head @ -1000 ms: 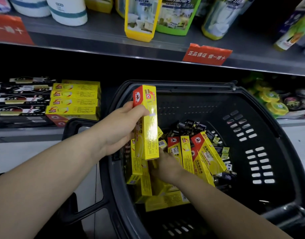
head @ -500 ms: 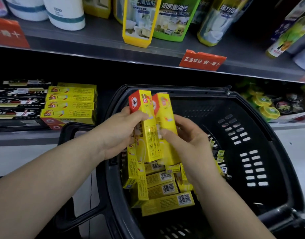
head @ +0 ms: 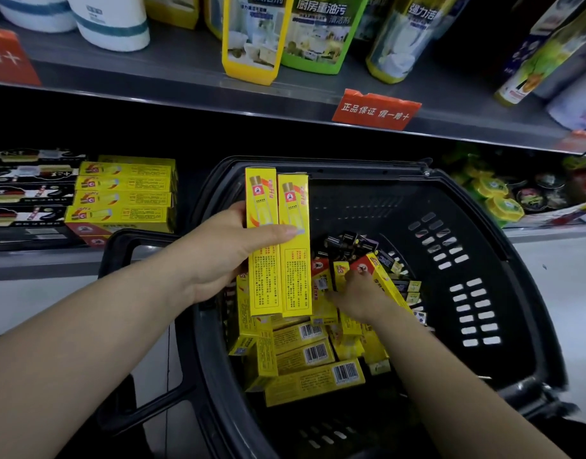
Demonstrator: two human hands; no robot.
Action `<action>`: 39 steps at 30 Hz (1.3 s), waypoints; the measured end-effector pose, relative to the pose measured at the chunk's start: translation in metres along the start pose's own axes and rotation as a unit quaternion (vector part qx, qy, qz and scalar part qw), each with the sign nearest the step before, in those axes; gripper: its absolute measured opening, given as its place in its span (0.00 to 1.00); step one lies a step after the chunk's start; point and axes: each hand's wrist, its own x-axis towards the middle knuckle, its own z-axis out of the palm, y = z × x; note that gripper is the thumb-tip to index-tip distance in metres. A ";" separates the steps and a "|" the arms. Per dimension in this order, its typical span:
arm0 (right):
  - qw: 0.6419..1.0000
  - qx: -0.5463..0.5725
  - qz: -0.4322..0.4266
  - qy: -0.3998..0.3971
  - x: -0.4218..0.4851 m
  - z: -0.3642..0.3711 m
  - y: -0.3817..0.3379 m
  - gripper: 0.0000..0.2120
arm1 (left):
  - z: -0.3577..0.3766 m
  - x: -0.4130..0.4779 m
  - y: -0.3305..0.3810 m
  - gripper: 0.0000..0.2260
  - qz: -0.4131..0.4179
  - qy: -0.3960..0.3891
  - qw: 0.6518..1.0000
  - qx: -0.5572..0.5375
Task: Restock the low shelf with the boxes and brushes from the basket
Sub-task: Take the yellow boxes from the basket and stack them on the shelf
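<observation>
Yellow boxes (head: 296, 279) in L hand (head: 218, 253), R hand (head: 357, 294) inside basket (head: 517, 276)

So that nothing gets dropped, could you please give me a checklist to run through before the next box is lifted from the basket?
1. Grip of the left hand on the two yellow boxes: ok, thumb across both.
2. Grip of the right hand in the loose pile: cannot tell; it touches boxes.
3. Stock in the basket: ok, many boxes left.
4. The shelf stack squared: ok.
5. Room above it: cannot tell, dark.
</observation>
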 end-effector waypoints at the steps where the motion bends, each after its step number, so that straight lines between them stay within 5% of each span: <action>1: 1.000 -0.010 0.008 -0.003 0.003 0.010 0.000 0.38 | 0.000 0.000 0.000 0.29 -0.002 0.003 1.000 -0.002; 6: 0.983 0.175 0.051 0.000 0.011 0.022 0.009 0.50 | -0.001 0.000 0.001 0.28 -0.017 -0.005 1.000 0.000; 8: 0.972 0.224 0.067 -0.013 0.012 0.019 0.018 0.43 | -0.001 -0.001 0.002 0.27 -0.025 -0.009 1.000 0.001; 11: 0.963 0.262 0.061 0.002 0.012 0.014 0.028 0.15 | -0.002 -0.002 0.003 0.27 -0.035 -0.004 0.999 0.007; 13: 0.964 0.259 0.057 0.019 0.014 0.011 0.033 0.08 | -0.004 -0.002 0.004 0.25 -0.040 -0.003 0.999 0.004; 16: 0.965 0.259 0.046 -0.009 0.013 0.015 0.032 0.11 | -0.004 -0.003 0.004 0.21 -0.042 -0.002 0.999 -0.004; 21: 0.950 0.310 0.026 0.013 0.008 0.028 0.017 0.30 | -0.005 -0.004 0.003 0.26 -0.042 -0.001 0.999 -0.005; 25: 0.891 0.452 -0.020 0.046 -0.016 -0.002 -0.003 0.31 | -0.006 -0.006 0.003 0.26 -0.037 -0.006 0.999 -0.015; 30: 0.787 0.594 -0.165 -0.018 -0.073 -0.040 -0.032 0.31 | -0.010 -0.007 0.003 0.25 -0.033 -0.003 0.999 -0.028; 39: 0.837 0.482 -0.257 -0.034 -0.110 -0.060 -0.115 0.20 | -0.057 -0.029 0.014 0.09 -0.034 0.054 0.988 -0.143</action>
